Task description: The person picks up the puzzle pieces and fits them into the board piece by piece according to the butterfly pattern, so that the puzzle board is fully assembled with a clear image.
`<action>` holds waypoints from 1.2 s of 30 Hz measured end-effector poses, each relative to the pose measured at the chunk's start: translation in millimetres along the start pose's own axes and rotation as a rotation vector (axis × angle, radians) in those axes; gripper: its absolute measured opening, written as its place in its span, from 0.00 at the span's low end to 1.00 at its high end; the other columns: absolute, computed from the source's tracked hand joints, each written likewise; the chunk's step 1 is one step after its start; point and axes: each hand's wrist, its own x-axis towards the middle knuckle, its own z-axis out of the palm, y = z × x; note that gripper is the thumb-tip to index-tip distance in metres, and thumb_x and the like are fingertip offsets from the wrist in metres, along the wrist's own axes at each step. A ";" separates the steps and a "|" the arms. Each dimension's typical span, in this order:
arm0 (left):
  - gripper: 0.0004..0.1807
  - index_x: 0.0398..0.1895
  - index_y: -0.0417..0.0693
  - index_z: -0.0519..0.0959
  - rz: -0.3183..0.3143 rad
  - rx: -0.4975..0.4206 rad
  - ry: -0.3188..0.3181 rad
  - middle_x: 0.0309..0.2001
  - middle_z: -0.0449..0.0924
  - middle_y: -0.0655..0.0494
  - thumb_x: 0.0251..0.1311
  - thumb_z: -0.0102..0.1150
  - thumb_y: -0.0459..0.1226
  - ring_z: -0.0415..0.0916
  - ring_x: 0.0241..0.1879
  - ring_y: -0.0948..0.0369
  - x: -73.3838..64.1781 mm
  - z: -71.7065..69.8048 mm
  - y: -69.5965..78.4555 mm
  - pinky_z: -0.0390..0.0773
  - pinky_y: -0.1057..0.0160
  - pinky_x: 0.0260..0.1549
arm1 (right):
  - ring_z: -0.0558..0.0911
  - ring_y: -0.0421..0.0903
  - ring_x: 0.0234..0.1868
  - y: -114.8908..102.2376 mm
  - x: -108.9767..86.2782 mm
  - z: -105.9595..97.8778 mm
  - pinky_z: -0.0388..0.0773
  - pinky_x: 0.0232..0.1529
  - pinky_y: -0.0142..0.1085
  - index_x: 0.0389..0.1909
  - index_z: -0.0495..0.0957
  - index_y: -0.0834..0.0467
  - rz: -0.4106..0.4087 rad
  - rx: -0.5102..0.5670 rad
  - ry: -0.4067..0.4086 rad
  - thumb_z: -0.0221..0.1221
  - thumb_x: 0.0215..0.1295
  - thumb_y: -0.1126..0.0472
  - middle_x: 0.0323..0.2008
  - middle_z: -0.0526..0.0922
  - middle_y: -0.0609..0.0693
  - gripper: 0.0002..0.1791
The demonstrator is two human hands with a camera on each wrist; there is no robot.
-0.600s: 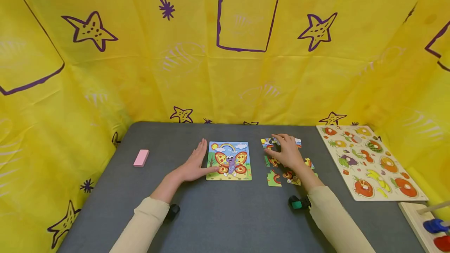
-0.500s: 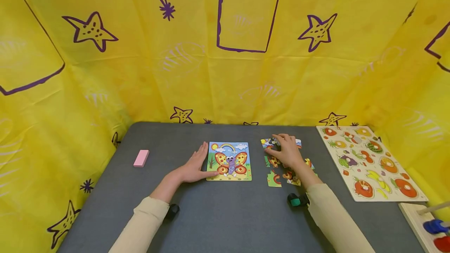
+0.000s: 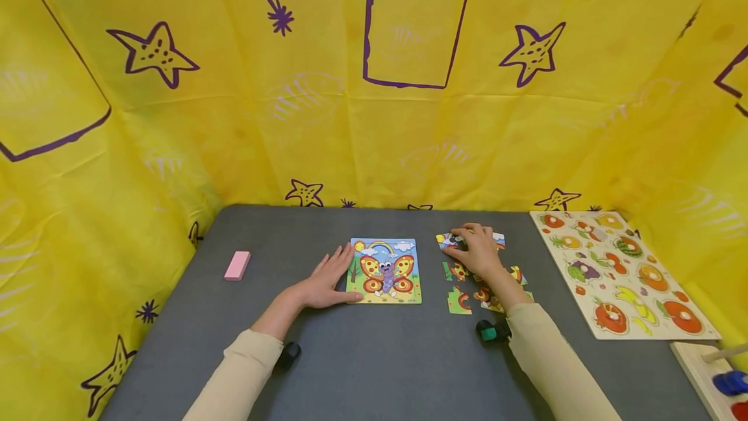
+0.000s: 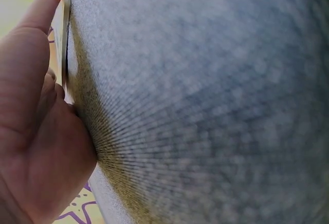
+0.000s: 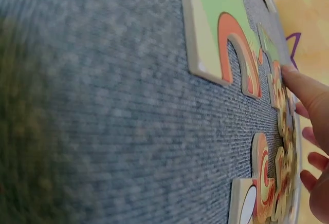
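A square butterfly puzzle picture board (image 3: pixel 386 271) lies mid-table in the head view. My left hand (image 3: pixel 327 283) rests against its left side, fingers extended, thumb at the lower left corner. In the left wrist view, the left hand's thumb (image 4: pixel 41 8) touches the thin board edge. To the right lie loose jigsaw puzzle pieces in rough rows. My right hand (image 3: pixel 480 255) arches over them, thumb and index finger either side of a top-row puzzle piece (image 3: pixel 447 241). A green corner piece (image 3: pixel 458 301) lies below that hand. Some pieces are hidden under the hand.
A pink block (image 3: pixel 237 266) sits at the left. A wooden fruit peg board (image 3: pixel 625 271) lies at the right, with a wooden bead toy (image 3: pixel 698 369) at the lower right edge. Yellow printed cloth (image 3: pixel 374 141) hangs behind the grey table (image 3: pixel 374 369).
The whole head view has shifted slightly. Both hands stay almost where they were, the left fingers barely moving beside the board. The pieces look unmoved.
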 end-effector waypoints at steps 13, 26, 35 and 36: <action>0.55 0.78 0.43 0.38 -0.015 0.008 -0.005 0.78 0.33 0.48 0.61 0.58 0.59 0.25 0.76 0.50 -3.0 -0.9 3.9 0.30 0.44 0.70 | 0.83 0.50 0.32 -18.4 3.7 3.2 0.77 0.32 0.42 0.52 0.72 0.59 0.076 0.288 0.066 0.66 0.63 0.60 0.35 0.87 0.55 0.20; 0.55 0.78 0.44 0.38 -0.018 0.015 0.001 0.78 0.33 0.49 0.61 0.58 0.59 0.25 0.76 0.51 -1.8 -0.6 3.3 0.30 0.44 0.70 | 0.86 0.51 0.29 -89.8 16.9 29.9 0.78 0.29 0.33 0.48 0.77 0.59 0.264 0.693 0.051 0.66 0.62 0.60 0.30 0.87 0.52 0.15; 0.56 0.78 0.46 0.37 -0.034 0.013 -0.004 0.78 0.32 0.51 0.61 0.57 0.60 0.25 0.76 0.52 -1.0 0.3 2.9 0.30 0.45 0.70 | 0.85 0.44 0.24 -121.8 21.9 62.1 0.82 0.27 0.34 0.44 0.79 0.61 0.345 0.834 -0.010 0.69 0.58 0.62 0.30 0.84 0.52 0.15; 0.56 0.78 0.47 0.36 -0.033 0.013 -0.005 0.78 0.32 0.51 0.61 0.57 0.60 0.25 0.76 0.52 -0.9 0.3 2.8 0.30 0.45 0.70 | 0.85 0.43 0.24 -125.0 22.3 64.7 0.81 0.27 0.33 0.44 0.79 0.61 0.347 0.825 -0.021 0.69 0.58 0.62 0.30 0.83 0.52 0.14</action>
